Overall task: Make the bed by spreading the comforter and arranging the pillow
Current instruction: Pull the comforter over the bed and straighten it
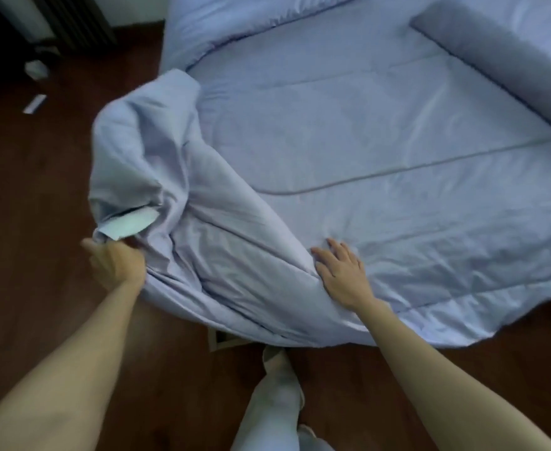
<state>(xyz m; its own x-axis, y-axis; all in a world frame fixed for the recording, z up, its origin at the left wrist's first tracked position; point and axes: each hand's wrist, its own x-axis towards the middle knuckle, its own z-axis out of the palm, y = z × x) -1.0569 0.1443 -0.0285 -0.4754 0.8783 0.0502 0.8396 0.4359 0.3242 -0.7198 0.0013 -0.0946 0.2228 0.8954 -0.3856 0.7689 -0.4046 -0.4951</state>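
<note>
- Comforter (381, 151), pale blue, lies spread over most of the bed (547, 14), with its near left corner bunched up and lifted over the dark wooden floor (39, 222)
- Left hand (118, 265): fingers clenched round that bunched corner, just below a white label (131, 224)
- Right hand (339, 271): fingers released and spread, palm flat on the comforter beside the fold
- Pillow (235, 17) lies at the far left end; a bolster (495, 70) lies along the far right side
</note>
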